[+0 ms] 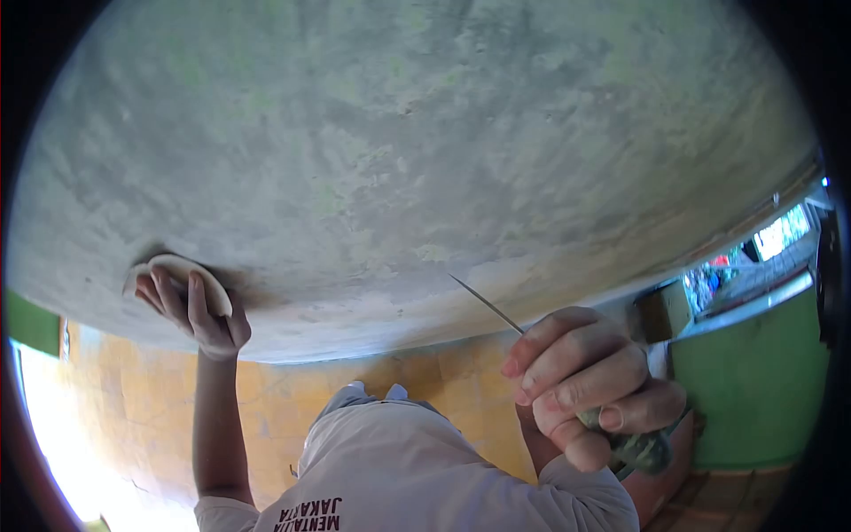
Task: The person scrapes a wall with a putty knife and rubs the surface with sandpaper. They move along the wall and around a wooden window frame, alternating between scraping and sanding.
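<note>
A large grey wall (399, 160) with patchy, smeared filler and faint green traces fills the upper view. At the left, my left hand (206, 319) is closed around a bent, cream-coloured pad (211, 285) and holds it up against the lower part of the wall; a dark shadow falls beside it. Nearer the camera, my right hand (589, 377) grips a putty knife (486, 303) by its dark green handle. Its thin blade shows edge-on and points up and left, its tip overlapping the wall in this view. The fingers look dusty.
Below the wall lies a yellow-orange tiled floor (275, 399), with my feet close to the wall. A green wall (745, 390) stands at the right under an opening (780, 235) with cluttered things beyond. Bright light enters at the lower left.
</note>
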A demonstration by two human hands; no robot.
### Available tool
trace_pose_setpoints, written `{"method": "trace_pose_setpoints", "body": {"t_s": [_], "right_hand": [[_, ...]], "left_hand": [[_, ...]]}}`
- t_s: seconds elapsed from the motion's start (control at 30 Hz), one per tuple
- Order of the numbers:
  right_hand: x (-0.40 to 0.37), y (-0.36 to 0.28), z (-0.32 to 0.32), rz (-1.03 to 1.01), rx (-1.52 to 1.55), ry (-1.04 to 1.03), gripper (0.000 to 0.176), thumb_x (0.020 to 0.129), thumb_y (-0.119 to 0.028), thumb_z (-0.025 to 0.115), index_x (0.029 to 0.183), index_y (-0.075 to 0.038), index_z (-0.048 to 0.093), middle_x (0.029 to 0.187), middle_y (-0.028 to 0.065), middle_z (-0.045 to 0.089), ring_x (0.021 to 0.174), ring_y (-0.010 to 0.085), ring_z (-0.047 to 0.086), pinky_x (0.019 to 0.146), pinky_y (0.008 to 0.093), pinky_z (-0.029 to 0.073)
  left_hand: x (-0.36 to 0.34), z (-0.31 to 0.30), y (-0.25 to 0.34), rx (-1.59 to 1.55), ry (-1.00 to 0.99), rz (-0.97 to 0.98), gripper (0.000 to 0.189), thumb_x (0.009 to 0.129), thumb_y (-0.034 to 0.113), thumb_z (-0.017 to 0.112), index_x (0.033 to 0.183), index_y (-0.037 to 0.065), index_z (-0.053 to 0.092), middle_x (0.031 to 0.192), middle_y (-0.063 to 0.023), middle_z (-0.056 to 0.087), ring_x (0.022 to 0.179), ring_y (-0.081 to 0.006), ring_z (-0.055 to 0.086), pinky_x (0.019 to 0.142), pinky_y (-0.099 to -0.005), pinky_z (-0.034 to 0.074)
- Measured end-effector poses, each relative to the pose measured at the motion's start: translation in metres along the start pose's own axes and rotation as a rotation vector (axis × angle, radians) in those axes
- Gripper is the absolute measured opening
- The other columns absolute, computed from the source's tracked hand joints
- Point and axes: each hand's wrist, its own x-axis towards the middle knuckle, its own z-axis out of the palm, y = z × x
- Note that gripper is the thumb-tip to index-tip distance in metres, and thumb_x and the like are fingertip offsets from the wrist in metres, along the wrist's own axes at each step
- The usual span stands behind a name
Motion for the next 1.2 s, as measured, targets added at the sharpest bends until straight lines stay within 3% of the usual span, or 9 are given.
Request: {"method": "trace_pose_setpoints", "body": {"t_s": [0.1, 0.23, 0.37, 0.47, 0.6, 0.83, 0.9, 1.03, 1.2], "right_hand": [[0.0, 0.0, 0.003, -0.128, 0.055, 0.135, 0.036, 0.082, -0.02, 0.071, 0.087, -0.008, 0.037, 0.069, 0.0086, 0.051, 0.049, 0.0204, 0.051, 0.043, 0.0343, 0.048], [0.002, -0.004, 0.01, -0.215, 0.059, 0.284, 0.032, 0.088, -0.022, 0.064, 0.087, -0.009, 0.035, 0.07, 0.0083, 0.052, 0.044, 0.0179, 0.048, 0.038, 0.0322, 0.045], [-0.005, 0.015, 0.011, -0.054, -0.002, 0.313, 0.031, 0.089, -0.025, 0.062, 0.089, -0.009, 0.036, 0.07, 0.0074, 0.052, 0.043, 0.0153, 0.047, 0.037, 0.0316, 0.045], [-0.001, 0.004, 0.005, -0.261, 0.112, 0.323, 0.023, 0.094, -0.03, 0.054, 0.095, -0.011, 0.039, 0.069, 0.0011, 0.046, 0.043, 0.0108, 0.037, 0.042, 0.0288, 0.037], [-0.007, 0.021, 0.011, -0.061, -0.057, 0.282, 0.019, 0.096, -0.028, 0.049, 0.095, -0.011, 0.039, 0.069, 0.001, 0.045, 0.046, 0.01, 0.04, 0.045, 0.0273, 0.04], [-0.011, 0.008, 0.002, -0.249, 0.071, 0.338, 0.023, 0.095, -0.03, 0.052, 0.096, -0.011, 0.038, 0.069, 0.0022, 0.046, 0.044, 0.0115, 0.038, 0.042, 0.0267, 0.037], [-0.012, 0.018, 0.003, -0.004, -0.026, 0.26, 0.023, 0.095, -0.031, 0.05, 0.095, -0.011, 0.038, 0.069, 0.0009, 0.045, 0.046, 0.0097, 0.038, 0.042, 0.0259, 0.036], [-0.008, 0.006, 0.01, -0.29, 0.101, 0.373, 0.022, 0.095, -0.03, 0.052, 0.097, -0.013, 0.038, 0.069, 0.002, 0.046, 0.047, 0.0094, 0.04, 0.042, 0.0245, 0.035], [-0.011, 0.018, 0.012, -0.082, -0.059, 0.322, 0.021, 0.096, -0.031, 0.048, 0.099, -0.012, 0.04, 0.07, 0.0005, 0.045, 0.046, 0.008, 0.038, 0.042, 0.0241, 0.035]], "left_hand": [[-0.003, 0.003, 0.0, 0.02, 0.018, -0.008, 0.05, 0.09, 0.016, 0.043, 0.135, -0.002, 0.036, 0.147, -0.0283, 0.023, 0.139, -0.0456, 0.013, 0.111, -0.0595, 0.005], [-0.007, 0.004, -0.001, 0.082, 0.007, -0.02, 0.05, 0.09, 0.019, 0.038, 0.135, -0.002, 0.035, 0.146, -0.029, 0.022, 0.138, -0.0458, 0.013, 0.11, -0.0612, 0.007], [-0.012, 0.004, -0.002, 0.135, -0.011, -0.045, 0.05, 0.091, 0.021, 0.037, 0.135, -0.002, 0.035, 0.145, -0.0297, 0.023, 0.137, -0.0474, 0.016, 0.109, -0.0628, 0.009], [-0.011, 0.004, -0.003, 0.163, -0.014, -0.041, 0.05, 0.09, 0.02, 0.038, 0.135, -0.001, 0.035, 0.145, -0.0299, 0.024, 0.137, -0.0483, 0.017, 0.109, -0.063, 0.009], [-0.01, 0.003, -0.001, 0.17, -0.014, -0.042, 0.051, 0.089, 0.019, 0.037, 0.135, -0.001, 0.034, 0.145, -0.0302, 0.024, 0.136, -0.0489, 0.017, 0.109, -0.0629, 0.009], [-0.011, 0.005, -0.002, 0.184, -0.009, -0.047, 0.051, 0.09, 0.022, 0.035, 0.136, 0.0, 0.034, 0.145, -0.031, 0.024, 0.136, -0.0488, 0.017, 0.109, -0.0626, 0.009], [-0.01, 0.005, -0.001, 0.173, -0.009, -0.044, 0.051, 0.09, 0.022, 0.035, 0.136, 0.0, 0.034, 0.145, -0.031, 0.024, 0.136, -0.0487, 0.017, 0.109, -0.0627, 0.009], [-0.009, 0.007, 0.003, 0.128, 0.027, -0.094, 0.044, 0.089, 0.012, 0.032, 0.133, 0.005, 0.039, 0.146, -0.0265, 0.026, 0.138, -0.0472, 0.014, 0.11, -0.0609, 0.006], [-0.009, 0.006, 0.003, 0.141, 0.014, -0.081, 0.047, 0.09, 0.016, 0.034, 0.135, 0.002, 0.036, 0.146, -0.0286, 0.025, 0.137, -0.0479, 0.015, 0.11, -0.0614, 0.007]]}}
